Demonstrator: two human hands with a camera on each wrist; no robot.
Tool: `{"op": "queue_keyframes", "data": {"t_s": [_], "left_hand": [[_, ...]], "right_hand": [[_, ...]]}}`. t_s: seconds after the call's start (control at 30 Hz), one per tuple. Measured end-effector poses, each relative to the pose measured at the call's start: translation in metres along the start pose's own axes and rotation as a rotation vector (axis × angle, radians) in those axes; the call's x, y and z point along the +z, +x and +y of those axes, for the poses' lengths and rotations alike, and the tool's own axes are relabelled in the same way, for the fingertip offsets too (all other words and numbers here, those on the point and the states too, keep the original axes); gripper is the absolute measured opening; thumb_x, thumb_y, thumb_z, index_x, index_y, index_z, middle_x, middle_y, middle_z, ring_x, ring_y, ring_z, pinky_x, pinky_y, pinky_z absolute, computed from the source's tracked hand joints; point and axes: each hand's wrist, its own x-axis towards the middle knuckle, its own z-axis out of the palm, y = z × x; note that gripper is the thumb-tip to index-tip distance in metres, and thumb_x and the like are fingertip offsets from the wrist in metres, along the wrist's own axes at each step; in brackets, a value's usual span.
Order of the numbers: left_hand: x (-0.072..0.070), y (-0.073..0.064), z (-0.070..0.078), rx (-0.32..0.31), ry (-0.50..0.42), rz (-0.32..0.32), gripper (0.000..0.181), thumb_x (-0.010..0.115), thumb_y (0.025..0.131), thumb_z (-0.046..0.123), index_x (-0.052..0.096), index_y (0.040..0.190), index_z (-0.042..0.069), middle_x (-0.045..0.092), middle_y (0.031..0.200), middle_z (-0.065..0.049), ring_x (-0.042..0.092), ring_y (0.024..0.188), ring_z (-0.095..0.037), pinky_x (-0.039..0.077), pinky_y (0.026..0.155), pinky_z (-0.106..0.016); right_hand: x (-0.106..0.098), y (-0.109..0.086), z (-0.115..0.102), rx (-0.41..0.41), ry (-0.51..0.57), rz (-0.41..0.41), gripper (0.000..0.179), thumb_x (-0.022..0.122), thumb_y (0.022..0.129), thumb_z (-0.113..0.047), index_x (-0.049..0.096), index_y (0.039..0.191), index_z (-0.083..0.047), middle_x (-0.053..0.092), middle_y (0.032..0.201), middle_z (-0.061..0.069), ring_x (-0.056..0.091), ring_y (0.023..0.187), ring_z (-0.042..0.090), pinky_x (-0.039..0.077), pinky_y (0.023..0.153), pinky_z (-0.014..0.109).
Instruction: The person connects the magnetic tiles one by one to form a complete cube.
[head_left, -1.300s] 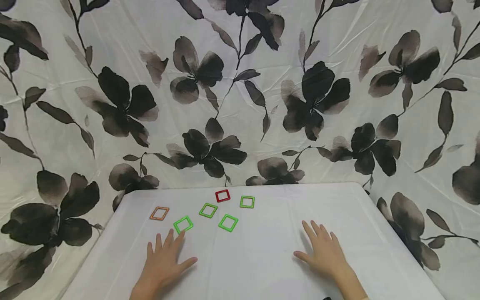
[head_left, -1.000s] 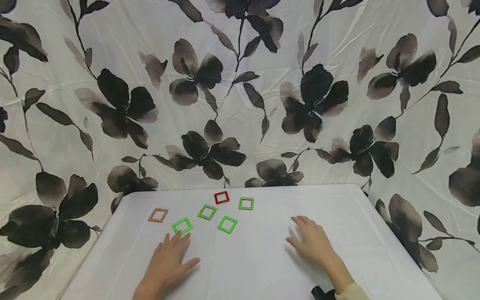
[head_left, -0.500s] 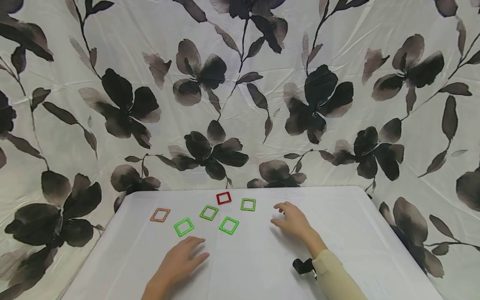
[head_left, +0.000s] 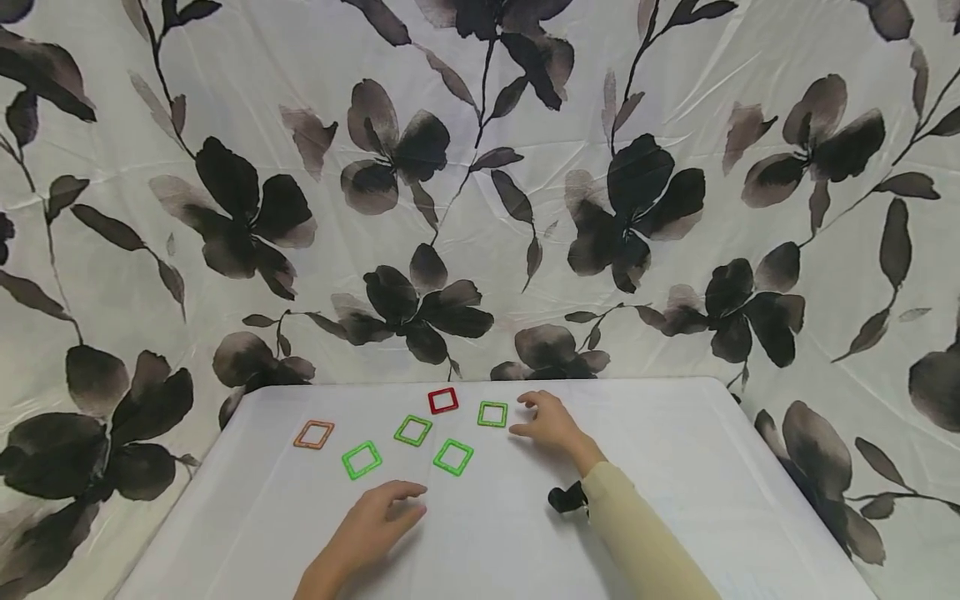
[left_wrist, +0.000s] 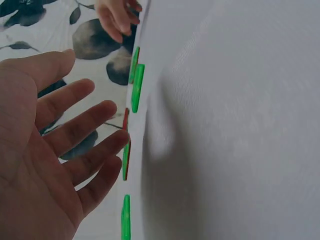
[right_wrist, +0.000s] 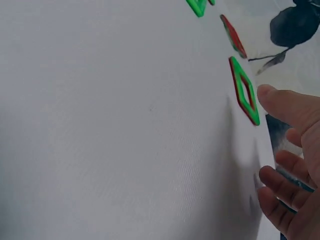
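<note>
Several small square outline frames lie flat, apart from each other, on the white table. My right hand (head_left: 551, 423), thumb and fingers parted, hovers just right of the rightmost green frame (head_left: 492, 425), apparently not touching it. In the right wrist view that green frame (right_wrist: 236, 82) shows a red edge beside my thumb. My left hand (head_left: 378, 517) holds nothing above the cloth, nearest the front green frame (head_left: 460, 446) and the left green frame (head_left: 349, 468). Another green frame (head_left: 407, 440) lies farther back, with a red frame (head_left: 432, 402) behind it. An orange frame (head_left: 309, 446) is farthest left.
A white cloth covers the table (head_left: 712, 467). Behind it hangs a pale curtain (head_left: 517, 275) with dark flowers, close to the table's back edge. A black device (head_left: 567, 498) sits at my right wrist, by a pale yellow sleeve (head_left: 637, 533).
My right hand has moved left and away from me, up to the rightmost green frame. My left hand has drawn back rightward from the left green frame. The frames stay in place.
</note>
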Motion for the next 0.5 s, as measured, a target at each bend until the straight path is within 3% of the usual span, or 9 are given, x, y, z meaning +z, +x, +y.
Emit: {"op": "queue_keyframes", "data": {"t_s": [0.17, 0.3, 0.5], "left_hand": [[0.000, 0.004, 0.002, 0.018, -0.076, -0.002, 0.028, 0.067, 0.092, 0.032, 0.069, 0.114, 0.015, 0.066, 0.114, 0.004, 0.059, 0.112, -0.025, 0.044, 0.094, -0.051], [0.007, 0.007, 0.001, 0.047, -0.113, -0.006, 0.027, 0.067, 0.093, 0.030, 0.069, 0.113, 0.012, 0.067, 0.112, 0.001, 0.060, 0.108, -0.026, 0.046, 0.092, -0.050], [0.011, 0.008, -0.001, 0.067, -0.144, -0.023, 0.025, 0.065, 0.094, 0.029, 0.069, 0.112, 0.012, 0.068, 0.110, 0.000, 0.061, 0.103, -0.021, 0.048, 0.088, -0.047]], "right_hand": [[0.008, 0.019, -0.002, 0.007, 0.013, -0.023, 0.062, 0.086, 0.074, -0.030, 0.061, 0.124, -0.003, 0.061, 0.114, 0.012, 0.058, 0.101, 0.026, 0.045, 0.090, 0.041], [0.011, 0.024, 0.001, 0.031, 0.000, -0.048, 0.065, 0.087, 0.072, -0.032, 0.061, 0.124, -0.004, 0.062, 0.114, 0.010, 0.056, 0.106, 0.025, 0.043, 0.093, 0.042], [0.018, 0.031, 0.005, 0.059, -0.013, -0.057, 0.067, 0.088, 0.069, -0.037, 0.063, 0.124, -0.009, 0.062, 0.111, 0.005, 0.057, 0.104, 0.023, 0.044, 0.090, 0.043]]}}
